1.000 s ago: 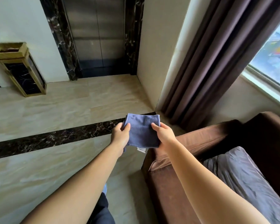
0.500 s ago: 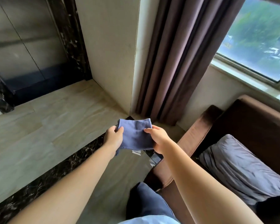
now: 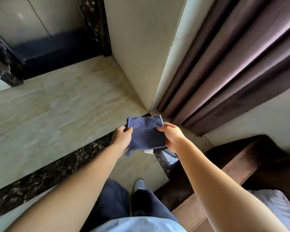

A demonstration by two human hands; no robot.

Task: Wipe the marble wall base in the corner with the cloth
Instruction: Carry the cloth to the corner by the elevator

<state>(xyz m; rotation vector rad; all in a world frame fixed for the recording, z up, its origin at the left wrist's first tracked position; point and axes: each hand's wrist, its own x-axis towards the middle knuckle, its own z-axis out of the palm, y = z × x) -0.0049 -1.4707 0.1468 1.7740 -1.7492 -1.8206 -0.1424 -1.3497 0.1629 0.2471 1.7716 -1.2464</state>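
A folded blue cloth (image 3: 146, 133) is held out flat in front of me, above the floor. My left hand (image 3: 121, 137) pinches its left edge and my right hand (image 3: 172, 137) pinches its right edge. A small white tag hangs from its lower edge. Just beyond the cloth, the cream marble wall (image 3: 146, 52) comes down to a corner base (image 3: 148, 108) at the floor. The cloth is apart from the wall.
Brown curtains (image 3: 224, 72) hang right of the corner. A brown sofa (image 3: 238, 173) with a grey cushion (image 3: 278, 208) stands at the lower right. Dark marble strips (image 3: 57, 169) cross the beige floor. A dark-framed lift door (image 3: 40, 30) is at the upper left. My legs and shoe (image 3: 140, 184) are below.
The view has swung right and tilted down, bringing the wall corner close and centred. Both hands have kept hold of the cloth, which is now nearer the corner.
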